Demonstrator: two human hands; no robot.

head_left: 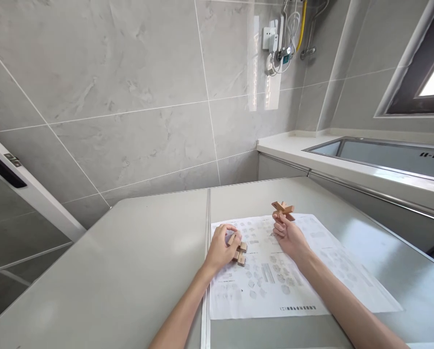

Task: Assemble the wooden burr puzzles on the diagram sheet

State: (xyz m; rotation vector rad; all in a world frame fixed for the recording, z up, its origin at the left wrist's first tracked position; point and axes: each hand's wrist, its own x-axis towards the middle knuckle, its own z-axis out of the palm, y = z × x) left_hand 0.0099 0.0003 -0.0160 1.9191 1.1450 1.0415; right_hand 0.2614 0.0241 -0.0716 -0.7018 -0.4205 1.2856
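My left hand (221, 247) rests on a printed instruction sheet (289, 276), its fingers curled round a small cluster of notched wooden puzzle pieces (239, 252) lying on the paper. My right hand (288, 233) is raised a little above the sheet and pinches a cross-shaped assembly of wooden puzzle bars (283, 210) at its fingertips. Both forearms reach in from the bottom edge.
The sheet lies on a grey countertop (130, 261) with a seam (207, 252) running down its middle. A steel sink (384, 155) sits at the right in a white counter. Grey tiled wall behind, with pipes and a socket (286, 39). A dark glass door (6, 213) stands at the left.
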